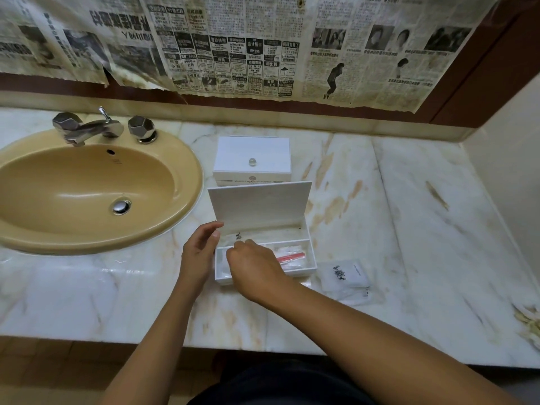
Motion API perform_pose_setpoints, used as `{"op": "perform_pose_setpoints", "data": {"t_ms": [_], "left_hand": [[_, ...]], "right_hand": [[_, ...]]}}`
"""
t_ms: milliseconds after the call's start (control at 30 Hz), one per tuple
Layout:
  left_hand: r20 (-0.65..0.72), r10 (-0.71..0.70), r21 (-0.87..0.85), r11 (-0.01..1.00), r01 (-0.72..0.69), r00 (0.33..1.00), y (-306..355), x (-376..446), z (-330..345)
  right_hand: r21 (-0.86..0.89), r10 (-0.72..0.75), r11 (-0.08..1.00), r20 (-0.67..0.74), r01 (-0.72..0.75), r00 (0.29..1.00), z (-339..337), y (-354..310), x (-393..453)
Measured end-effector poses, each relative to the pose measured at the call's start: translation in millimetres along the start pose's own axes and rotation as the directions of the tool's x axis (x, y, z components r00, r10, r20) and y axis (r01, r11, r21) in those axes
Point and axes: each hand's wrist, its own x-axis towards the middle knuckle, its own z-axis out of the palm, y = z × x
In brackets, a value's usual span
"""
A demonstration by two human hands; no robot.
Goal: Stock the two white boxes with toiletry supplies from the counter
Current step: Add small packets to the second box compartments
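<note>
A long white box (310, 260) lies open on the marble counter, its lid (260, 204) standing up at the back. A red-handled item in a clear wrapper (290, 256) lies in the front compartment. My right hand (255, 266) reaches into the box's left part with curled fingers; what they hold is hidden. My left hand (200, 248) rests with relaxed fingers against the box's left end. Behind it stands a second white box (252, 159), closed, with a small round knob on its lid. Several clear toiletry packets (346, 277) lie on the counter right of the open box.
A tan oval sink (87, 191) with a chrome tap (87, 128) fills the counter's left side. Newspaper sheets (233, 45) hang on the wall behind. The marble counter (423, 229) stretches to the right wall, with yellowish scraps (529, 320) at its right front edge.
</note>
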Motion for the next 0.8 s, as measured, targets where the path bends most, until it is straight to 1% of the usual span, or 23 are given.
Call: {"op": "perform_pose_setpoints", "data": {"t_ms": [133, 367, 433, 533, 567, 600, 733, 800], "left_hand": [[0.002, 0.012, 0.009, 1.000, -0.012, 1.000, -1, 1, 1], [0.002, 0.010, 0.003, 1.000, -0.010, 1.000, -1, 1, 1], [-0.002, 0.006, -0.007, 1.000, -0.006, 1.000, -1, 0, 0], [0.006, 0.000, -0.006, 1.000, 0.000, 1.000, 0, 1, 1], [0.006, -0.002, -0.004, 1.000, 0.002, 1.000, 0, 1, 1], [0.005, -0.005, -0.003, 1.000, 0.005, 1.000, 0, 0, 1], [0.010, 0.002, -0.008, 1.000, -0.002, 1.000, 1, 0, 0], [0.010, 0.002, -0.001, 1.000, -0.002, 1.000, 1, 0, 0]], "right_hand": [[0.037, 0.017, 0.999, 0.057, -0.019, 0.998, 6, 0, 9], [0.174, 0.076, 0.979, 0.193, -0.111, 0.978, 15, 5, 14], [0.160, 0.104, 0.977, 0.213, -0.140, 0.971, 15, 5, 9], [0.074, 0.093, 0.992, 0.121, -0.102, 0.988, 14, 2, -2], [0.078, 0.088, 0.992, 0.093, -0.095, 0.992, 14, 1, -5], [0.089, 0.091, 0.991, 0.094, -0.099, 0.991, 15, 1, -7], [0.091, 0.081, 0.991, 0.210, -0.102, 0.974, 20, 3, -9], [0.090, 0.075, 0.991, 0.239, -0.099, 0.968, 19, 3, -8]]}}
